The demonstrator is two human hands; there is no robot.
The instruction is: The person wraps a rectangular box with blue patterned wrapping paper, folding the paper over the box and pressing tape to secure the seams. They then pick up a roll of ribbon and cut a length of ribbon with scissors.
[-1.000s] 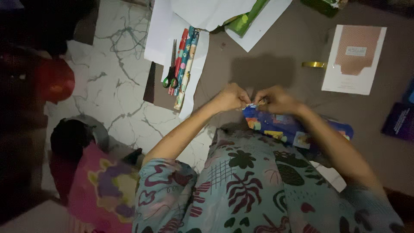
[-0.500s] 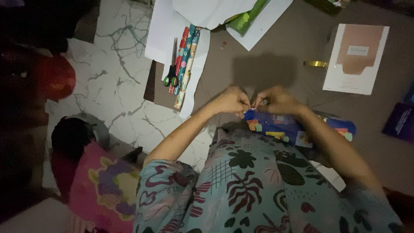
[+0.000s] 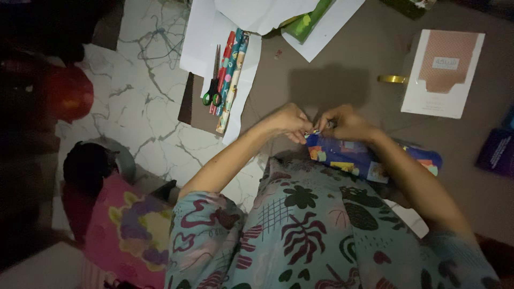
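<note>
Far left, at nine o'clock, a red rounded object point(image 3: 67, 96) sits in shadow on the marble floor point(image 3: 144, 107), and at seven o'clock a pink cushion with purple and yellow shapes point(image 3: 126, 230) lies beside the person's patterned sleeve. Toward eleven o'clock, green-handled scissors point(image 3: 212, 96) lie alongside rolled wrapping paper point(image 3: 231, 75) on white sheets point(image 3: 241, 21), likely parked there within easy reach. At centre the left hand point(image 3: 286, 122) is clenched in a pinch on the near end of a package wrapped in blue patterned paper point(image 3: 369, 158), and the right hand point(image 3: 345, 123) pinches the same end from the other side, fingertips almost touching; the two grips look set to hold a fold of paper tight at that end. The package lies slanting from the hands toward four o'clock on a brown mat point(image 3: 326, 80), partly under the right forearm; its wrap is deep blue with small squares of yellow, orange and pale colour, and looks slightly creased. Toward one o'clock a gold ring-shaped object point(image 3: 391, 79), perhaps a tape roll, rests just beside a white and pink flat box point(image 3: 443, 72), well apart from the hands. At three o'clock a dark purple packet point(image 3: 498, 152) lies at the frame's edge.
</note>
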